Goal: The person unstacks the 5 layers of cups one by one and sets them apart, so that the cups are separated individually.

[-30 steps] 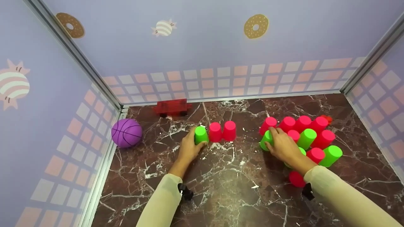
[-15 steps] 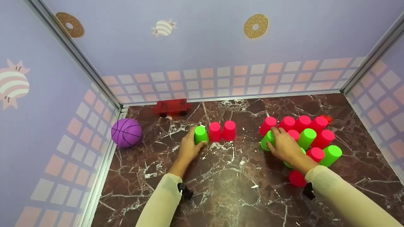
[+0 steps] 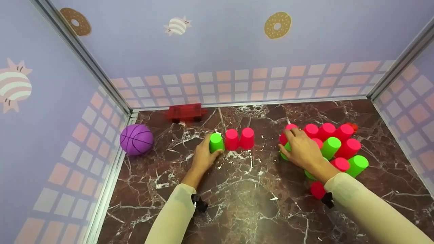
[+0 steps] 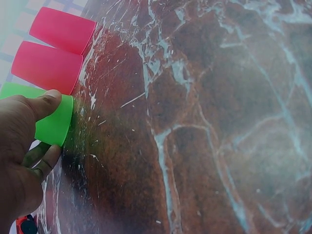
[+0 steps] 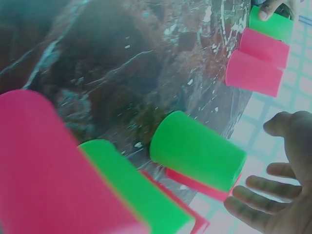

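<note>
My left hand [image 3: 202, 157] grips an upside-down green cup [image 3: 216, 142], its thumb on the near side in the left wrist view. Two pink cups, one beside that green cup [image 3: 232, 139] and another pink cup [image 3: 247, 138] to its right, continue the row. On the right, my right hand [image 3: 301, 149] hovers over the edge of a cluster of pink and green cups. In the right wrist view its fingers [image 5: 263, 185] are spread and apart from the nearest green cup [image 5: 197, 151]. That hand hides part of the cluster in the head view.
A purple ball [image 3: 136, 139] sits by the left wall. Near the back wall lies a red toy car [image 3: 185, 113]. A small orange-red object [image 3: 353, 126] shows behind the cluster. One pink cup [image 3: 317, 190] stands at the cluster's front, beside the right wrist.
My right hand has let go of the green cup at the cluster's left edge; its fingers have spread and drawn up off it. My left hand keeps its grip.
</note>
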`<act>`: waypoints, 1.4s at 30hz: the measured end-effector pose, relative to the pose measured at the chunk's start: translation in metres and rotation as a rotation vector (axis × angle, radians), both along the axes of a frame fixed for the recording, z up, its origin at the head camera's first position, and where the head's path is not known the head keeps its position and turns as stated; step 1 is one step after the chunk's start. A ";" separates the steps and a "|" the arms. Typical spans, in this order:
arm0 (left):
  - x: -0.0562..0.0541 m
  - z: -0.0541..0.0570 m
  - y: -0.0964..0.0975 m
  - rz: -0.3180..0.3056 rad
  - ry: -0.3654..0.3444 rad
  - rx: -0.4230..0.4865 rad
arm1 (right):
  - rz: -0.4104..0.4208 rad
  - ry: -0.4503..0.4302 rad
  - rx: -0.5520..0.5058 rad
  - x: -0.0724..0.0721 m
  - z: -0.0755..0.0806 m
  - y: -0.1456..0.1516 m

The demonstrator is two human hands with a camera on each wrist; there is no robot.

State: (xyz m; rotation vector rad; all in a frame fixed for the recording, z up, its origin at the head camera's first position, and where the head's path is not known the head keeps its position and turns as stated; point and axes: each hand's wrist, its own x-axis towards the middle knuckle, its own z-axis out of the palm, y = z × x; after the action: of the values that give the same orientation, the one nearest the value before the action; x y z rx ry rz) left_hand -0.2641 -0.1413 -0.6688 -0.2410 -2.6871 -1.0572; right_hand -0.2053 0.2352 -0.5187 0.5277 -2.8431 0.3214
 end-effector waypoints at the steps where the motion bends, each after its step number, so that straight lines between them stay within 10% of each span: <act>1: 0.000 0.000 0.000 0.000 -0.005 0.003 | 0.018 0.027 0.009 -0.003 0.000 -0.004; 29: 0.005 0.005 0.002 0.022 -0.009 0.011 | 0.162 -0.149 -0.154 -0.053 -0.034 -0.100; 42: 0.002 0.003 -0.001 0.013 -0.047 0.019 | 0.274 -0.095 -0.177 -0.023 -0.017 -0.073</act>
State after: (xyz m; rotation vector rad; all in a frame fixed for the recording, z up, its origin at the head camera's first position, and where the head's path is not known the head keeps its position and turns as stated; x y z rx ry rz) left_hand -0.2617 -0.1422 -0.6658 -0.1974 -2.7150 -1.0968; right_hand -0.2282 0.1625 -0.5360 0.8865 -2.7937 0.6563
